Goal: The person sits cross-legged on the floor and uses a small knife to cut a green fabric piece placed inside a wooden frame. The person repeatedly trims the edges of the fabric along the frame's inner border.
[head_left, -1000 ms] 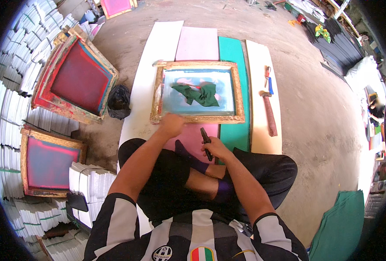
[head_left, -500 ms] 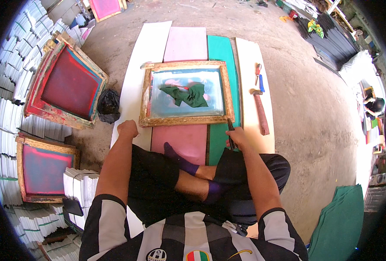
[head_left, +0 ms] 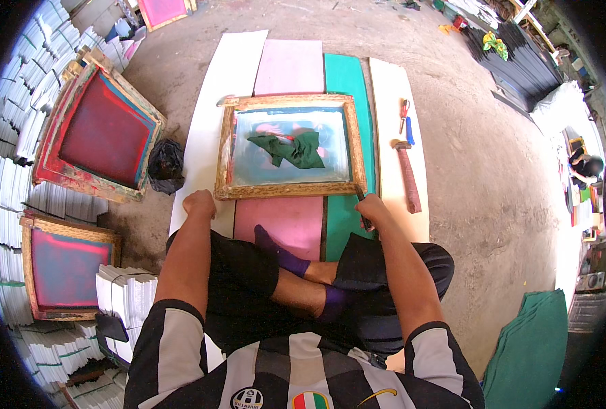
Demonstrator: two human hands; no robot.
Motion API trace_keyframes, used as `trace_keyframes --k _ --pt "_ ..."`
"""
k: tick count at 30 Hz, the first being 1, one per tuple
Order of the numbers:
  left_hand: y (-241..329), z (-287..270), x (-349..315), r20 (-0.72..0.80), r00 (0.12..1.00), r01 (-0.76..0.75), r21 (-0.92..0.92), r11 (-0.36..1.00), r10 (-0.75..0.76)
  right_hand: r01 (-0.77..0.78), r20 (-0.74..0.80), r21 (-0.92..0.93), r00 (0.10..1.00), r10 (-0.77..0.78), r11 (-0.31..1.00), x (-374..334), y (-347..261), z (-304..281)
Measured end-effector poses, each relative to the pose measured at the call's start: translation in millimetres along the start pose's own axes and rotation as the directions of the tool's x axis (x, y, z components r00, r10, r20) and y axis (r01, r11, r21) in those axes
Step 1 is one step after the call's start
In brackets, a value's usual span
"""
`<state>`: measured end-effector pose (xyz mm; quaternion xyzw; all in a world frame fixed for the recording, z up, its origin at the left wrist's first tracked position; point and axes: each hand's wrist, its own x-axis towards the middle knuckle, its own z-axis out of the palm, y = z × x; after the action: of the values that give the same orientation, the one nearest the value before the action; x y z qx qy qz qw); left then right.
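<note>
A wooden screen-printing frame lies on boards in front of me, its mesh bluish with white and pink marks. On the mesh rests a crumpled dark green cloth. My right hand is closed round a dark, slim pair of pliers, whose tip is at the frame's near right corner. Whether the jaws grip anything there is too small to tell. My left hand makes a fist on the white board, just left of the frame's near left corner; nothing shows in it.
A hammer, a red-handled screwdriver and a blue-handled tool lie on the right-hand board. At left stand a black plastic bag, more screen frames and paper stacks. Green sheets lie at the lower right.
The pliers in my right hand have tilted, and their handles look closer together. My left fist stays by the frame's corner. The whole view has shifted slightly.
</note>
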<state>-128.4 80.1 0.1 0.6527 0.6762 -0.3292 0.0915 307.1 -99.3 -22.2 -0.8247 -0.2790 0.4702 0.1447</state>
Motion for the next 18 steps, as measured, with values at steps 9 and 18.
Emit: trace_keyframes --k 9,18 --pt "22.8 -7.5 -15.5 -0.316 0.946 -0.126 -0.148 0.981 0.074 0.005 -0.047 -0.153 0.999 -0.012 0.988 -15.2 -9.9 -0.2" --pt "40.5 -9.5 -18.1 -0.491 0.832 -0.256 0.076 0.964 0.259 0.010 -0.224 -0.211 0.973 -0.058 0.977 9.6 19.5 19.1"
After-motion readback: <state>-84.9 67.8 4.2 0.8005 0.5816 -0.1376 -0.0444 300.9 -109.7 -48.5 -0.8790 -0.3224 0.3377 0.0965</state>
